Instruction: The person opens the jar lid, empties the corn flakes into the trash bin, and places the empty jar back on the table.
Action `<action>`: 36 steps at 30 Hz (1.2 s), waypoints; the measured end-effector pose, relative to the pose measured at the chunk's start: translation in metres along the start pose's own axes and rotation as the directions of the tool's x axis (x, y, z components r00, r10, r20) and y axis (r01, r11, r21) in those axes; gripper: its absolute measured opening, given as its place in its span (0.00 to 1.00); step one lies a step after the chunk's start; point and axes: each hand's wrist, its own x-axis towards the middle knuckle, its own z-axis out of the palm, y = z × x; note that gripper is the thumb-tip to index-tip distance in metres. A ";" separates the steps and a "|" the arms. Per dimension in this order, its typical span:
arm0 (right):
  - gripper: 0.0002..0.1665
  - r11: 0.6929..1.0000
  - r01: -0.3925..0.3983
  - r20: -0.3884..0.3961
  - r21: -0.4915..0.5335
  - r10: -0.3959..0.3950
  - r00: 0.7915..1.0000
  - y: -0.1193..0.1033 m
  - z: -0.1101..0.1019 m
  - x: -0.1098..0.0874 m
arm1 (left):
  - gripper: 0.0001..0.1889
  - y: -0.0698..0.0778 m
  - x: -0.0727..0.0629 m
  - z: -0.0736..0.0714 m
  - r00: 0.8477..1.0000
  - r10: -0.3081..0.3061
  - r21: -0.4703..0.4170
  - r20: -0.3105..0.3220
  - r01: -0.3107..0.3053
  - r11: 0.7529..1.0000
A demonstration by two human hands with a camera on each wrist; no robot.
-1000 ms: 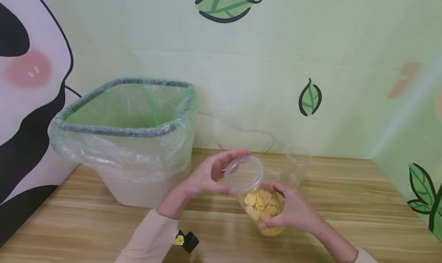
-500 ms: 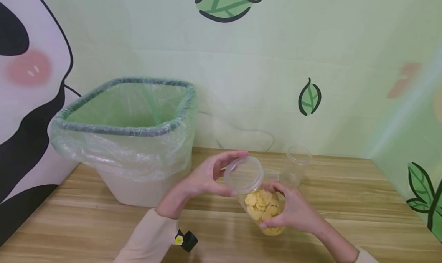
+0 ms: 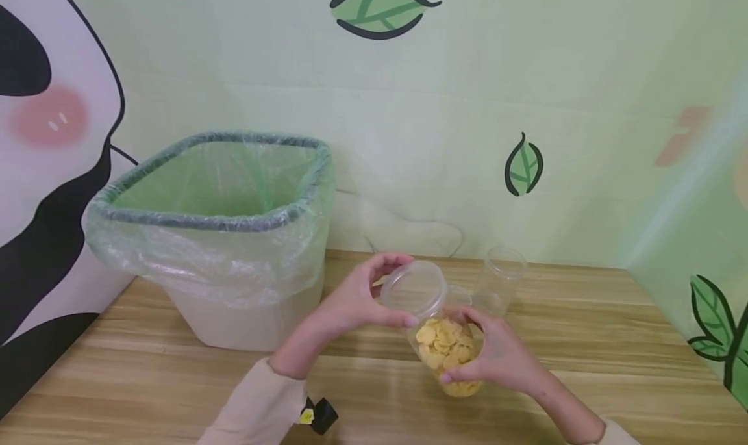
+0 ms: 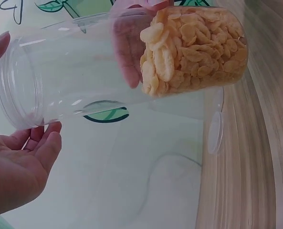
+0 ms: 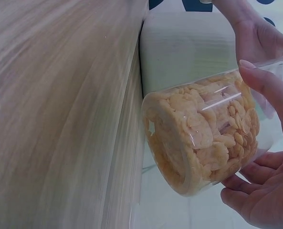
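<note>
A tall clear plastic jar [image 4: 84, 62], part filled with yellow flakes [image 3: 445, 341], is held tilted above the table, its clear lid [image 3: 413, 290] pointing up and to the left. My right hand [image 3: 499, 357] grips the lower body, thumb in front and fingers behind. The flakes lie in the bottom part of the jar, seen close in the right wrist view. At the top, my left hand [image 3: 359, 295] holds the lid's rim between thumb and fingers. The lid is on the jar; whether it is loose cannot be seen.
Behind the jar stands a clear plastic cup [image 3: 504, 276], with a round clear piece [image 4: 216, 132] beside it on the wooden table [image 3: 584, 341]. A bin [image 3: 248, 321] lined with a thin green bag stands at the left. A printed wall [image 3: 409, 139] closes off the back.
My left hand has turned slightly about the lid, its thumb shifting right across the front of the rim. The jar and my right hand have stayed nearly still.
</note>
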 end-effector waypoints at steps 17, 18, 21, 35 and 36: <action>0.48 1.000 -0.001 0.001 0.023 0.001 1.000 -0.004 -0.002 -0.003 | 0.46 -0.001 -0.002 -0.012 0.978 0.131 -0.151 0.163 -0.106 0.983; 0.48 1.000 0.001 0.002 0.025 -0.001 1.000 -0.004 -0.003 -0.003 | 0.47 -0.002 -0.001 -0.013 0.974 0.142 -0.169 0.176 -0.113 0.979; 0.47 1.000 0.005 0.006 0.028 -0.005 1.000 -0.004 -0.003 -0.003 | 0.49 -0.003 0.001 -0.015 0.962 0.173 -0.202 0.211 -0.131 0.971; 0.46 1.000 0.004 0.019 0.004 -0.004 1.000 -0.004 -0.002 -0.004 | 0.43 -0.006 0.002 -0.018 0.959 0.184 -0.166 0.215 -0.150 0.975; 0.46 1.000 0.003 0.020 0.002 -0.003 1.000 -0.004 -0.002 -0.003 | 0.42 -0.006 0.001 -0.017 0.962 0.178 -0.152 0.205 -0.149 0.977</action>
